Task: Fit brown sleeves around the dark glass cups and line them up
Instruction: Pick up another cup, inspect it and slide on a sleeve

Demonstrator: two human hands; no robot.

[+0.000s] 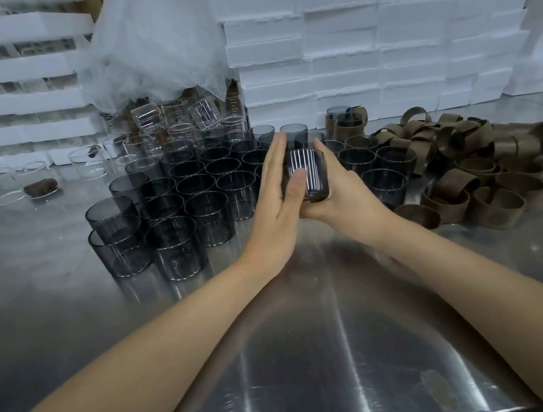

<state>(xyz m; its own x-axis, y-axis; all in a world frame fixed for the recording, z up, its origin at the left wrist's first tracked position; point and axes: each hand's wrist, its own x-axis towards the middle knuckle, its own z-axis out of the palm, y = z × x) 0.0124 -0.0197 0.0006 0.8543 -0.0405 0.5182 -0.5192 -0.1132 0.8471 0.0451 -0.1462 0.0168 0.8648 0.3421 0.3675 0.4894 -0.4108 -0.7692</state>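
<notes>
1. The dark glass cup (307,170) is held off the counter (315,338), between the two hands. It is tipped so one round end faces the person, and its long axis runs roughly away from them.
2. The right hand (340,186) wraps it from the right and beneath, its fingers (319,147) curled round the far side in a firm hold.
3. The left hand (274,188) lies flat against the cup's left side with fingers straight and the thumb laid across the near face. It presses rather than clasps.
4. A brownish edge shows at the cup's lower rim. I cannot tell whether a sleeve is fully seated.
5. The loose brown sleeves (484,157) are heaped to the right of the fingers, nearer the right hand.
6. The bare dark cups (192,195) stand packed to the left and behind, and two sleeved cups (349,123) stand beyond.
7. The steel counter looks slick, and the open room for a row is probably nearer than the fingers.
</notes>
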